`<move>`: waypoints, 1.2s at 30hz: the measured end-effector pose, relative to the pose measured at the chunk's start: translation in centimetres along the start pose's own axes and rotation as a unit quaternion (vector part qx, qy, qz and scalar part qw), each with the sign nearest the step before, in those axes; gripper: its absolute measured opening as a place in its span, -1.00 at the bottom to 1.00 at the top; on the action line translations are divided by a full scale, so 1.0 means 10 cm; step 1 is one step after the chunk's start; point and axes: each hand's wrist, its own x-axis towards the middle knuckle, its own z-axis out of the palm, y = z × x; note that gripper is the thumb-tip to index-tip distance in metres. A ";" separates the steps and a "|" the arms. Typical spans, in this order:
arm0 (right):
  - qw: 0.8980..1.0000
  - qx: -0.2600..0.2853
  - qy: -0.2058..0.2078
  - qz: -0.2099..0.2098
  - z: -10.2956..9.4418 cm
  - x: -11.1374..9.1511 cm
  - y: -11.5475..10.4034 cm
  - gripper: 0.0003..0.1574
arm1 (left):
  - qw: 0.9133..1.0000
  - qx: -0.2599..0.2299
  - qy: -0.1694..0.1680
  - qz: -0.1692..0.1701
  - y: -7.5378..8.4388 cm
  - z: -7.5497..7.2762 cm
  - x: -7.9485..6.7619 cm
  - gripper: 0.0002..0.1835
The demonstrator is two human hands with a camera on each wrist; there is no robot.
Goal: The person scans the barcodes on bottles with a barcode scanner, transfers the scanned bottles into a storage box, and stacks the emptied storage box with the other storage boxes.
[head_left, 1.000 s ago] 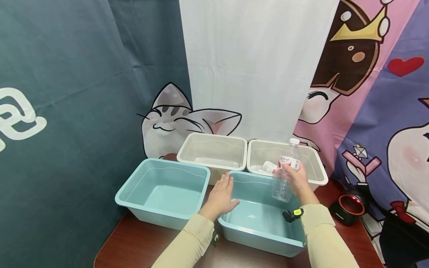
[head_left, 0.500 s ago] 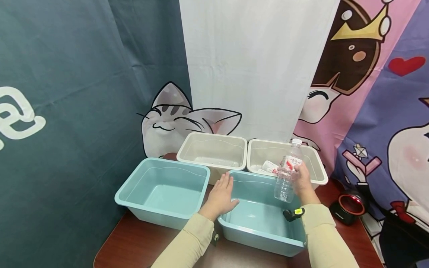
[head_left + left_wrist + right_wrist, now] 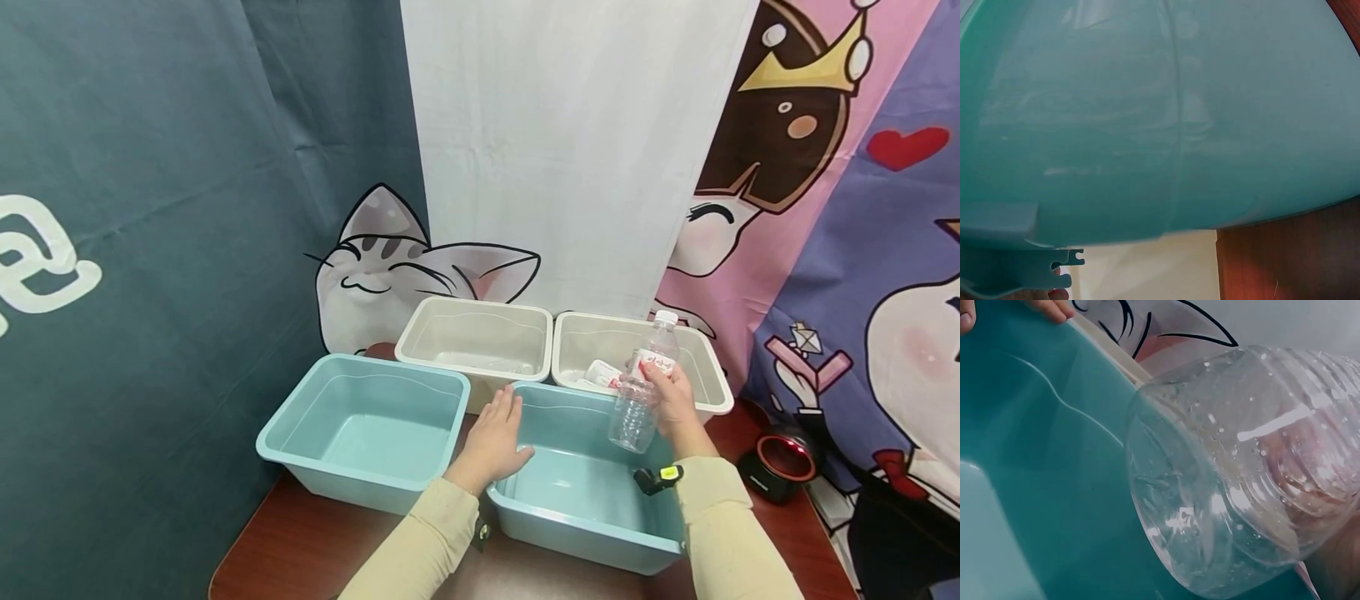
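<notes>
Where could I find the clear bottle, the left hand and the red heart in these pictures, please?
Clear bottle [image 3: 1229, 472], right wrist view: lower body.
Left hand [image 3: 492, 443], head view: its back.
Red heart [image 3: 907, 149], head view: its middle.

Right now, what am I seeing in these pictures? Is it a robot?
No robot, just a person's bare left hand and right hand. The wide picture is taken from the head, looking down; the two close ones come from the wrists. On a reddish-brown table stand two light-blue plastic tubs in front and two cream plastic tubs behind, with a round black gadget glowing red at the right. The right hand holds a clear plastic bottle with a white cap over the right blue tub; the left hand is stretched out at that tub's left edge.
</notes>
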 end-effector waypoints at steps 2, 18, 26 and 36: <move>1.000 0.005 -0.008 -0.005 -0.01 -0.01 0.00 -0.81 | 1.000 0.001 -0.003 0.002 0.00 0.01 0.00 -0.01; 0.996 0.047 -0.023 -0.074 -0.20 0.01 -0.31 -0.69 | 1.000 0.005 -0.003 0.001 0.01 0.01 0.00 0.01; 0.995 -0.015 0.028 -0.098 -0.35 -0.03 -0.54 -0.58 | 1.000 0.005 0.000 0.001 0.00 0.01 -0.01 0.02; 0.972 -0.176 0.097 -0.124 -0.56 -0.06 -0.78 -0.51 | 1.000 -0.001 -0.001 -0.001 0.00 0.01 -0.02 0.01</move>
